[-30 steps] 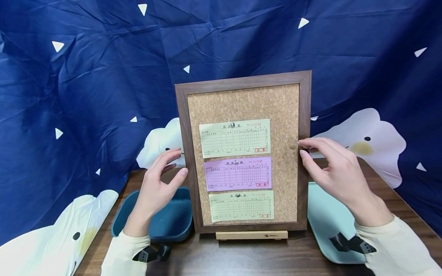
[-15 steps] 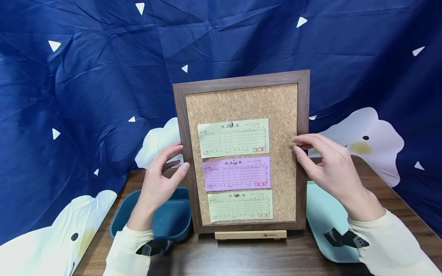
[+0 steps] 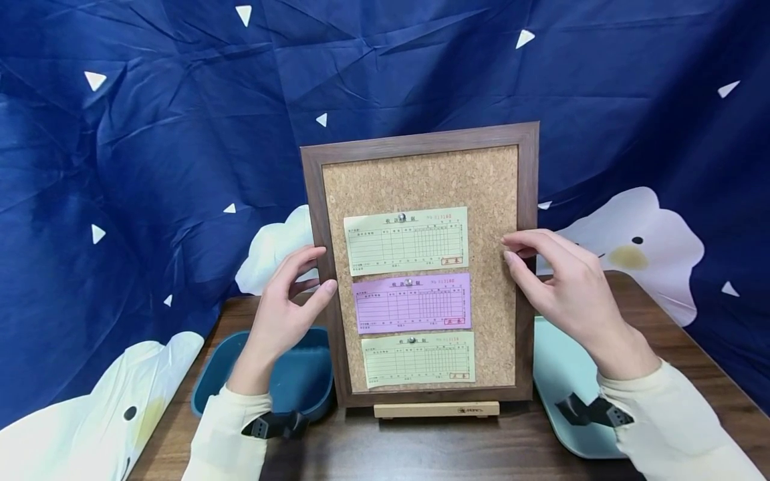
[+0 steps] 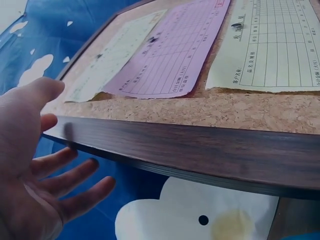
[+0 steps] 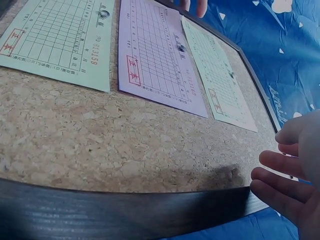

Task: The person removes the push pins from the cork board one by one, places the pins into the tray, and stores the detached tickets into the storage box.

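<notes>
A cork board (image 3: 421, 180) in a brown wooden frame stands upright, tilted back. Three receipt slips are pinned to it one above another: a green slip (image 3: 406, 240), a purple slip (image 3: 412, 303) and another green slip (image 3: 418, 359). Each has a silvery push pin (image 3: 402, 217) near its top. Beside the frame's left edge is my left hand (image 3: 279, 310), fingers spread and holding nothing; the left wrist view shows them apart. My right hand (image 3: 568, 294) hovers over the frame's right side, relaxed fingers pointing at the cork. Whether its fingertips touch the frame I cannot tell.
A light wooden stand (image 3: 436, 409) supports the board on a dark wooden table (image 3: 415, 451). To the left sits a dark blue tray (image 3: 295, 394), to the right a mint green tray (image 3: 571, 381). A blue curtain (image 3: 180, 100) hangs behind.
My right hand has moved left, from the frame's right edge to over the cork's margin. My left hand has shifted slightly right, closer to the frame. The board and slips stay put.
</notes>
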The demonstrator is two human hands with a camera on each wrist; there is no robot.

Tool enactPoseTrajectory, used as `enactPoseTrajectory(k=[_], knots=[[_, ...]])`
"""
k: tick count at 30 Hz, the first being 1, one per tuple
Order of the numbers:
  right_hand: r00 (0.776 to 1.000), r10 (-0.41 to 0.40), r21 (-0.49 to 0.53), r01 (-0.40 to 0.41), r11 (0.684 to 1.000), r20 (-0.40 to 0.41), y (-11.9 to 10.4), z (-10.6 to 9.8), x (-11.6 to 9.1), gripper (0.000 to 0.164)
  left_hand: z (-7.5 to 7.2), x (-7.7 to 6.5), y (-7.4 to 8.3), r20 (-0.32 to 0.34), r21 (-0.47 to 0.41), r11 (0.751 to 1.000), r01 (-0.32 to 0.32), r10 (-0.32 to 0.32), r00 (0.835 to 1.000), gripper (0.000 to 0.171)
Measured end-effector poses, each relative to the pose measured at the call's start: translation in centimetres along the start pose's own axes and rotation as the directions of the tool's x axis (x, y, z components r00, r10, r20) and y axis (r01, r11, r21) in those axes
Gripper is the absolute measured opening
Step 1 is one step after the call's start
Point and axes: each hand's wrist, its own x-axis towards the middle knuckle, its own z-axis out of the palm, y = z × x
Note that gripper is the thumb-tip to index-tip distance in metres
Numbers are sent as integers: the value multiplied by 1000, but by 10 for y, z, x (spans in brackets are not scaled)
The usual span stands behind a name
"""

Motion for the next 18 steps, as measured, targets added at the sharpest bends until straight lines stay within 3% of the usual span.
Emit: enactPoseTrajectory(k=[9, 18], knots=[[1000, -24, 17, 24, 1000, -4, 0, 4, 3, 24, 2, 6, 2, -25, -51, 999, -11, 10, 1000, 50], [1000, -25, 18, 25, 1000, -12, -2, 7, 7, 25, 5, 12, 0, -21, -39, 999, 12, -13, 1000, 51]])
